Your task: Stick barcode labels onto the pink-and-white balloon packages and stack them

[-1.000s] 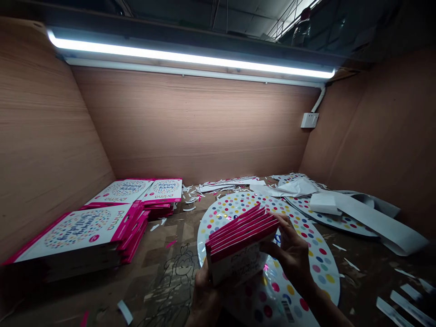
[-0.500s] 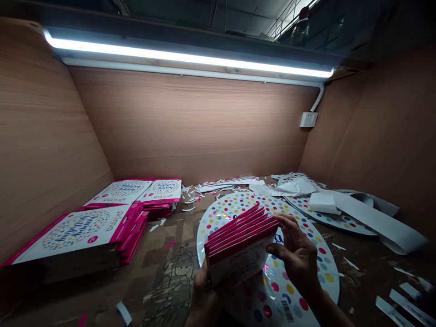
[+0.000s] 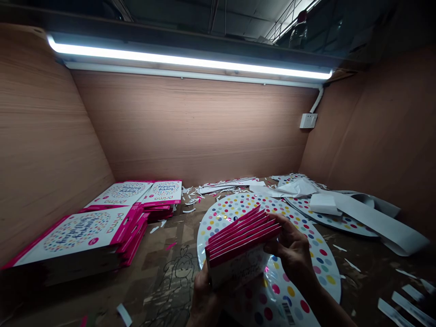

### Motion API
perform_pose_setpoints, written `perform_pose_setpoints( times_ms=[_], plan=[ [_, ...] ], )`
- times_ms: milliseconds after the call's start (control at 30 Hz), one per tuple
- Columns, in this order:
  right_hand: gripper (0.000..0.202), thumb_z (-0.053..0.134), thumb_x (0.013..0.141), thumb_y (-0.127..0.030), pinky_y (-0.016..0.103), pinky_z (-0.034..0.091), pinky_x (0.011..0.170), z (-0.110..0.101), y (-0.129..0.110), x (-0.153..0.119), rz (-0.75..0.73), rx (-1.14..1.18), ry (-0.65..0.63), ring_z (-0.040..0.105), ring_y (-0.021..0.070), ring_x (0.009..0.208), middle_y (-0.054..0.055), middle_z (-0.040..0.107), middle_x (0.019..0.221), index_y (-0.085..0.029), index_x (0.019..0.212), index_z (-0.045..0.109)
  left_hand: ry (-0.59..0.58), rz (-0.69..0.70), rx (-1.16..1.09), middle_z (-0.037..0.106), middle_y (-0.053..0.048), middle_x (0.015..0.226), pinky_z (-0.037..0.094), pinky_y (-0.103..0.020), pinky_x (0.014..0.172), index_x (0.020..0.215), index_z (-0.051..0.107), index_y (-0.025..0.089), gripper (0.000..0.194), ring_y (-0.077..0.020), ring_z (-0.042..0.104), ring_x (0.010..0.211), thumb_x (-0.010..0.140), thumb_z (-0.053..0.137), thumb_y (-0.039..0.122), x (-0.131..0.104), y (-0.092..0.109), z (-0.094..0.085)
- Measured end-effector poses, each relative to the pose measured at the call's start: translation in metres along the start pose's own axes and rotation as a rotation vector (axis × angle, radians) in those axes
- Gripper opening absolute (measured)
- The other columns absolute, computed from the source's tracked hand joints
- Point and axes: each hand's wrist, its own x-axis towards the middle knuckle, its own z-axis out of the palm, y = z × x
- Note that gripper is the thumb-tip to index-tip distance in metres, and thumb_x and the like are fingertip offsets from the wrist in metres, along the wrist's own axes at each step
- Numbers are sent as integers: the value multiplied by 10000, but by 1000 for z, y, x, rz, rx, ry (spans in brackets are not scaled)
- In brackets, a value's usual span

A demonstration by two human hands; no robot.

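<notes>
A fanned bundle of white cards with pink edges (image 3: pixel 238 247) is held tilted at the centre front. My left hand (image 3: pixel 204 293) grips its lower left corner, thumb along the side. At the bundle's right end, my right hand (image 3: pixel 289 245) pinches the cards between thumb and fingers. Beneath both hands lies a large round sheet with coloured dots (image 3: pixel 320 259). On the left are stacks of similar cards printed "happy birthday" (image 3: pixel 78 229), with a smaller stack (image 3: pixel 165 191) behind.
More dotted round sheets (image 3: pixel 354 225) lie at the right under a curled white paper strip (image 3: pixel 381 218). Paper scraps (image 3: pixel 225 184) litter the back. White strips (image 3: pixel 408 309) lie at the front right. Wooden walls (image 3: pixel 190 127) enclose the table.
My right hand has shifted slightly left along the bundle, and its thumb now sits closer against the front card. The bundle stays in both hands.
</notes>
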Motion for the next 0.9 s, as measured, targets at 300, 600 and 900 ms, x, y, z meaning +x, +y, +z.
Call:
perform_pose_setpoints(
  times_ms=[300, 600, 900],
  plan=[
    [388, 738, 567, -217, 314, 496, 658, -1, 9, 1, 224, 63, -93, 604, 230, 820, 47, 649, 913, -200, 926, 589, -5, 11, -34, 658, -16, 822, 503, -276, 618, 864, 634, 160, 333, -206, 587, 751, 568, 761, 249, 5, -8, -4],
    [524, 758, 598, -271, 341, 521, 648, 11, 54, 4, 474, 230, -82, 640, 260, 795, 68, 688, 900, -214, 1085, 574, -161, 59, -588, 620, -157, 1085, 445, -407, 861, 1089, 592, 101, 694, -324, 545, 1029, 677, 533, 656, 16, -4, -10],
    [491, 826, 466, -232, 290, 521, 568, 51, 64, 30, 576, 401, -19, 644, 205, 662, -3, 685, 715, -190, 891, 584, 140, -180, -527, 687, -131, 797, 520, -375, 693, 823, 635, 83, 415, -250, 649, 723, 605, 717, 428, 44, -11, -16]
  ],
)
